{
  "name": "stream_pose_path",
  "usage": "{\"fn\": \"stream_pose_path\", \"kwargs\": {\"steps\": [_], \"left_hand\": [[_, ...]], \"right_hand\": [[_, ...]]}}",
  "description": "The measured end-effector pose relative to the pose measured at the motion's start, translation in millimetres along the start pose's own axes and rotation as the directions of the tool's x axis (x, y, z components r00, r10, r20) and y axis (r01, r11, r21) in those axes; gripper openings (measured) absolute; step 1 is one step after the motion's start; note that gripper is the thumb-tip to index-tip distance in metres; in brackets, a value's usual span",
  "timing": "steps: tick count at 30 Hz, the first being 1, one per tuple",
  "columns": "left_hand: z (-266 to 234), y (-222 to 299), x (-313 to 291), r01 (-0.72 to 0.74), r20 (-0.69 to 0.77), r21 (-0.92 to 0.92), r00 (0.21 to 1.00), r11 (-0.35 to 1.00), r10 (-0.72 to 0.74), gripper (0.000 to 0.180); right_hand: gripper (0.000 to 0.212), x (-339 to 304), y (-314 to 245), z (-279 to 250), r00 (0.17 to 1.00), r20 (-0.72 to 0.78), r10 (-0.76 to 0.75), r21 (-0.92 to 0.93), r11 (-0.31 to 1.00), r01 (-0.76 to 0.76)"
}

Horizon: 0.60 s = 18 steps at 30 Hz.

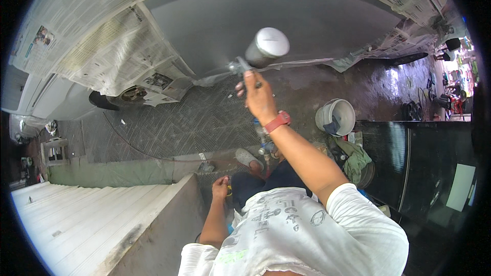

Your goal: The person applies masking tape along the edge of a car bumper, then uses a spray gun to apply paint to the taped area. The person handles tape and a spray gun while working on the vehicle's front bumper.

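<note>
Right hand (258, 99), raised at arm's length with a red wristband at the wrist, is closed around the grip of a metal spray gun with a grey cylindrical cup (263, 48) on top; the gun's nozzle points at a large smooth grey panel (245, 15) just ahead of it, not touching. Sheets of newspaper masking (112, 51) border that panel along its left and upper edges, with more paper hanging at its right end, so the bare grey surface lies between them. Left hand (221, 186) hangs low beside the dark trouser leg, fingers curled, and I cannot tell whether it holds anything. Below the gun a hose and fittings (263, 140) drop toward the dark ribbed floor (169, 122), which lies open between the panel and a pale concrete ledge (153, 209) at the lower left. A white bucket (337, 115) stands on the floor to the right, well apart from the gun
</note>
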<state>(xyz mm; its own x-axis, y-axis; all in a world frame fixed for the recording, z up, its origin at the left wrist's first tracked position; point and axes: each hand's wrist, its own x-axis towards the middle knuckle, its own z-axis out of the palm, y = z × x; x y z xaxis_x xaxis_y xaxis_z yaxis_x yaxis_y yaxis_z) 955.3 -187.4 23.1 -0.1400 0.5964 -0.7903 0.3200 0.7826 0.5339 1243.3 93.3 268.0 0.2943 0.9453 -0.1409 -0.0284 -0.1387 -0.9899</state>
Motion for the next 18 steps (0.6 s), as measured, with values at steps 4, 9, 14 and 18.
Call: {"fn": "stream_pose_path", "kwargs": {"steps": [4, 9, 14, 18], "left_hand": [[-0.6, 6.9, -10.6, 0.055, -0.025, 0.084, 0.998, 0.995, -0.053, 0.031], [-0.4, -4.9, -11.8, 0.054, -0.036, 0.076, 0.998, 0.996, -0.052, 0.033], [2.0, -6.4, -10.1, 0.015, -0.013, 0.112, 1.0, 0.994, -0.014, 0.033], [5.2, 7.2, -8.0, 0.047, 0.003, 0.121, 0.999, 0.992, -0.048, 0.034]], "right_hand": [[0.057, -4.1, -10.8, 35.9, 0.982, 0.191, -0.004, 0.008, 1.0, 0.003], [0.058, 11.8, -27.5, 19.3, 0.976, 0.211, -0.046, 0.042, 0.998, 0.038], [0.056, 22.0, -28.2, -52.9, 0.997, -0.052, -0.064, -0.053, 0.997, 0.061], [0.056, 24.8, -28.9, -128.2, 0.962, -0.257, -0.09, -0.133, 0.989, 0.056]]}}
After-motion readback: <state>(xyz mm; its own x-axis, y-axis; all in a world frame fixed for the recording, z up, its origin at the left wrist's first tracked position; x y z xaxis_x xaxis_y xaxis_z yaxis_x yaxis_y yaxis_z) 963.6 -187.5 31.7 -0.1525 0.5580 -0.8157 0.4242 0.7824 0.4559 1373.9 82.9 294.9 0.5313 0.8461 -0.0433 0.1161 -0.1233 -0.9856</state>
